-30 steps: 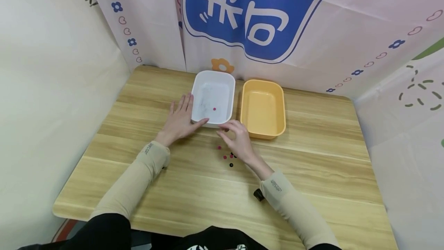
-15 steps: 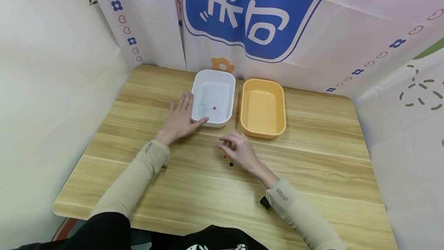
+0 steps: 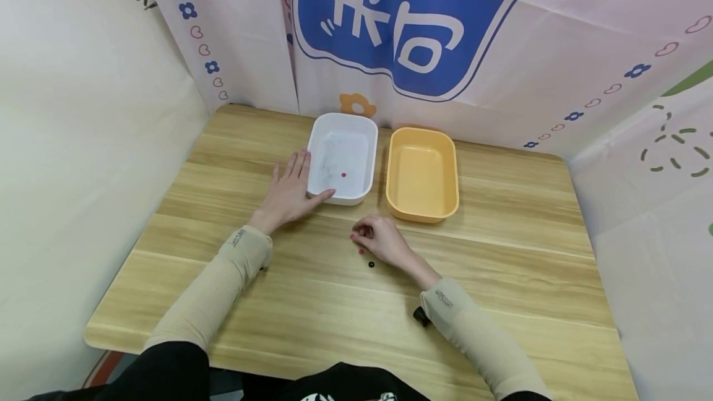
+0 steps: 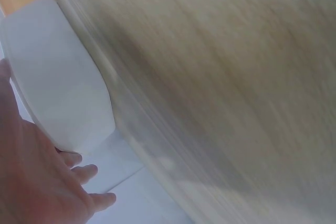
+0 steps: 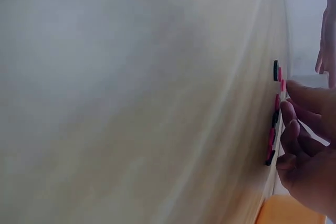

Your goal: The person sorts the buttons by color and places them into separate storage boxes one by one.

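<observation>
My left hand (image 3: 289,194) lies spread along the left side of the white tray (image 3: 363,199), its thumb over the front rim. The left wrist view shows this hand (image 4: 31,166) against the tray's outer wall. Inside the tray sits a small pink disc (image 3: 343,175). My right hand (image 3: 381,240) is low over the table, thumb and index fingertips right at another pink disc (image 3: 352,237); I cannot tell whether they pinch it. Near them lie a third pink disc (image 3: 361,252) and a black disc (image 3: 371,264). Several more pink and black discs (image 5: 271,137) show under this hand in the right wrist view.
A yellow tray (image 3: 423,218) stands to the right of the white one, near the back edge. Both are on a wooden table (image 3: 312,327). A printed curtain (image 3: 501,104) hangs behind it. A small black object (image 3: 421,316) is at the right sleeve.
My right hand has drawn back from the white tray's front rim to the discs on the table, its fingertips coming down to the pink disc. The left hand has stayed in place.
</observation>
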Demonstrator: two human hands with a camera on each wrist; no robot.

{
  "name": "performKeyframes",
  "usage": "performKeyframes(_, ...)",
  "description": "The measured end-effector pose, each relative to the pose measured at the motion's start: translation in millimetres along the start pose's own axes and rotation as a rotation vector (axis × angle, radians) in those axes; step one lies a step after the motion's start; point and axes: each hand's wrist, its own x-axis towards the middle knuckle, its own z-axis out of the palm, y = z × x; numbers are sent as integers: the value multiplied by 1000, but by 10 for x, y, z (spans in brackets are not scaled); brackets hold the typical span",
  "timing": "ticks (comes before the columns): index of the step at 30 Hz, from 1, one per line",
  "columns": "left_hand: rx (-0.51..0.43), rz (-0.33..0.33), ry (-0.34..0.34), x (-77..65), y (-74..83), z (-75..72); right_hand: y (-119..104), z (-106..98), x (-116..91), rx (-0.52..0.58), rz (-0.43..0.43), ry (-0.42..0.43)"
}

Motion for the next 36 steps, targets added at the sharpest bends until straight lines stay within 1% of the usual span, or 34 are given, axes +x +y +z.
performKeyframes(3,2,-1,-5,-1,3,9,27,10,38,31,1,-12)
performKeyframes(10,-3,1,-5,0,9,12,64,15,65,142,-9,-39)
performKeyframes(14,-1,-1,-3,-8,-1,15,87,35,79,192,-14,-78)
performKeyframes(17,-1,-1,-4,-18,-10,21,93,48,90,213,-17,-114)
performKeyframes(20,-10,2,-4,-28,-15,25,99,56,88,212,-31,-132)
performKeyframes(26,-19,5,1,-20,-24,33,141,79,74,245,-51,-119)
performKeyframes(31,-17,1,-2,2,-24,23,155,59,83,255,-44,-107)
performKeyframes(36,-4,3,-2,6,-7,5,142,31,92,284,-31,-121)
